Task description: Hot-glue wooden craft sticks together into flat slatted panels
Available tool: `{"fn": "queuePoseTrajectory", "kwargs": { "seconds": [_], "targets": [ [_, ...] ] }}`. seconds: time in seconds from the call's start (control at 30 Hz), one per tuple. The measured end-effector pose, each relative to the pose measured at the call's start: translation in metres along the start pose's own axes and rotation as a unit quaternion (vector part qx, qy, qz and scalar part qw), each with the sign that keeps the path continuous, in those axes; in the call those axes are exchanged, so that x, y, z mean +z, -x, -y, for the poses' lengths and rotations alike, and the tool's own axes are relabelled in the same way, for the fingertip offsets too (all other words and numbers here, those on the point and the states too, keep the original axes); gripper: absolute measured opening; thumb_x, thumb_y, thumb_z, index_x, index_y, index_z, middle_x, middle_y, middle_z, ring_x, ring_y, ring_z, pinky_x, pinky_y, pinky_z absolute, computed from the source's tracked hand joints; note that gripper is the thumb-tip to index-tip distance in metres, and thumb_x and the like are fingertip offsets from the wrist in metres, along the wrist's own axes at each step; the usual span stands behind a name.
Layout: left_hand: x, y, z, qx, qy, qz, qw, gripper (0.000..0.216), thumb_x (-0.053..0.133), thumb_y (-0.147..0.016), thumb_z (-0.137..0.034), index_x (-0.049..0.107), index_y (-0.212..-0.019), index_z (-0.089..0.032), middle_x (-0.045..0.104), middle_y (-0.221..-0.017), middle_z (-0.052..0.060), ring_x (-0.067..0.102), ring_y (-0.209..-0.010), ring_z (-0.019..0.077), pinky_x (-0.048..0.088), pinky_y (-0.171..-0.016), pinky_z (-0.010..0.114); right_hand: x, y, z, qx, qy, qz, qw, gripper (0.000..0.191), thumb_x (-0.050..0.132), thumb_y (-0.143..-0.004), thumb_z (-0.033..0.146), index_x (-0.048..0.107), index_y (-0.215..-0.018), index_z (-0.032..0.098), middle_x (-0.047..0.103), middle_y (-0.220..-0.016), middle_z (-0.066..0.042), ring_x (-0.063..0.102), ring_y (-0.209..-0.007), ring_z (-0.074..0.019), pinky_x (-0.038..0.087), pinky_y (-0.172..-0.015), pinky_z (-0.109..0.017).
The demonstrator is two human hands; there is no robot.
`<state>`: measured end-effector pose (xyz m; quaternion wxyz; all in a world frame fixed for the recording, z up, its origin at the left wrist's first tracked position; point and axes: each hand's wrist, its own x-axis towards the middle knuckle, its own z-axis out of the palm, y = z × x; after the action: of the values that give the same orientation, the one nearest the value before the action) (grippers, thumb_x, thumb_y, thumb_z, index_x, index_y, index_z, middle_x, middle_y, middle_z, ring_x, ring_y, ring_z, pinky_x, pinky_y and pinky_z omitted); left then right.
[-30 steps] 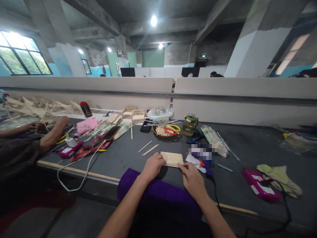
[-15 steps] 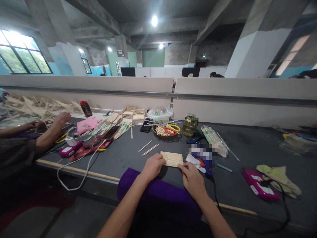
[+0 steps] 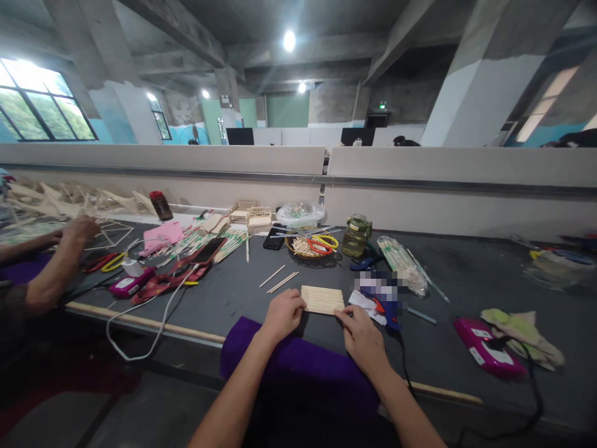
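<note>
We find our left hand (image 3: 284, 311) curled around the left end of the stick panel (image 3: 323, 299); right hand (image 3: 361, 333) spread, fingertips on its right end. Panel lies flat on the table (image 3: 233, 294). We judge it light, brittle at the seams; support both ends

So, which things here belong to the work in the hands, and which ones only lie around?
In hand: wooden stick panel, left hand and right hand at its ends.
Lying about, untouched: loose sticks, glue gun, olive bottle, basket with scissors, pink device.
</note>
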<state>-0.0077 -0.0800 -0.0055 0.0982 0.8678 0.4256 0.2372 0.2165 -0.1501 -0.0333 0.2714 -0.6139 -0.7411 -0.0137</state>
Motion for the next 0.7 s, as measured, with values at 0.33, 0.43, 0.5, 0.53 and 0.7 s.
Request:
{"fn": "queuePoseTrajectory", "kwargs": {
  "seconds": [0.33, 0.43, 0.5, 0.53, 0.7],
  "targets": [
    [0.0029, -0.0002, 0.0017, 0.028, -0.043, 0.005, 0.999, 0.023, 0.047, -0.083, -0.011, 0.067, -0.084, -0.022, 0.062, -0.09, 0.004, 0.055, -0.09, 0.0172, 0.04, -0.076, 0.026, 0.001, -0.0003, -0.0016, 0.001, -0.014, 0.0, 1.0, 0.042, 0.044, -0.081, 0.006, 0.066, -0.112, 0.023, 0.058, -0.103, -0.007, 0.055, -0.098, -0.0194, 0.047, -0.083, -0.029],
    [0.0034, -0.0002, 0.0019, 0.03, -0.047, 0.005, 0.998, 0.023, 0.047, -0.083, -0.011, 0.067, -0.084, -0.022, 0.062, -0.09, 0.004, 0.055, -0.09, 0.0171, 0.041, -0.076, 0.027, 0.0007, -0.0007, -0.0013, 0.004, -0.018, 0.005, 1.0, 0.042, 0.044, -0.081, 0.005, 0.067, -0.111, 0.024, 0.058, -0.103, -0.007, 0.055, -0.099, -0.0195, 0.047, -0.083, -0.029],
    [0.0036, -0.0002, 0.0019, 0.029, -0.048, 0.005, 0.998, 0.023, 0.047, -0.083, -0.011, 0.067, -0.083, -0.022, 0.062, -0.089, 0.004, 0.055, -0.09, 0.0171, 0.041, -0.076, 0.027, 0.0005, -0.0009, -0.0008, 0.008, -0.02, 0.009, 1.0, 0.042, 0.043, -0.081, 0.005, 0.067, -0.11, 0.024, 0.058, -0.103, -0.007, 0.055, -0.099, -0.0193, 0.047, -0.083, -0.028],
    [0.0037, -0.0002, 0.0018, 0.029, -0.048, 0.005, 0.998, 0.023, 0.047, -0.083, -0.011, 0.067, -0.084, -0.022, 0.062, -0.089, 0.004, 0.055, -0.09, 0.017, 0.041, -0.076, 0.027, 0.0004, -0.0009, -0.0006, 0.01, -0.02, 0.012, 1.0, 0.043, 0.043, -0.081, 0.005, 0.067, -0.11, 0.025, 0.058, -0.103, -0.007, 0.055, -0.099, -0.0193, 0.047, -0.082, -0.028],
    [0.004, -0.0003, 0.0013, 0.028, -0.052, 0.004, 0.998, 0.023, 0.047, -0.083, -0.01, 0.067, -0.083, -0.022, 0.061, -0.09, 0.004, 0.055, -0.09, 0.0168, 0.04, -0.076, 0.026, 0.0004, -0.0013, 0.0, 0.016, -0.021, 0.022, 0.999, 0.044, 0.042, -0.081, 0.004, 0.067, -0.11, 0.024, 0.058, -0.103, -0.007, 0.055, -0.1, -0.0193, 0.047, -0.082, -0.027]
  ]
}}
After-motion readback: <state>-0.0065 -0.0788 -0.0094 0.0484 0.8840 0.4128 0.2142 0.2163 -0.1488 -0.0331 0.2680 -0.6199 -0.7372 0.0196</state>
